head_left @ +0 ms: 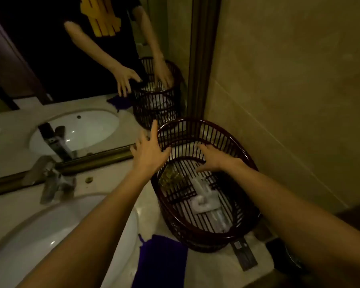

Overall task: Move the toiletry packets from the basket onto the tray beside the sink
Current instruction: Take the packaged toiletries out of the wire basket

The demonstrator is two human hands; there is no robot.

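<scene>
A dark red slatted oval basket [233, 235] stands on the marble counter in the corner by the wall. Inside lie white toiletry packets [206, 202] and a clear packet with something gold-brown [170, 176] at its left side. My left hand [150, 152] rests with spread fingers on the basket's far left rim. Inside the basket, my right hand [214, 157] hovers over the far end with fingers apart and holds nothing. No tray shows clearly in this view.
A white sink [29, 235] with a metal faucet [52, 179] lies to the left. A purple cloth [160, 260] lies on the counter in front of the basket, a dark flat strip [244, 256] to its right. The mirror [87, 65] behind reflects the person's arms and the basket.
</scene>
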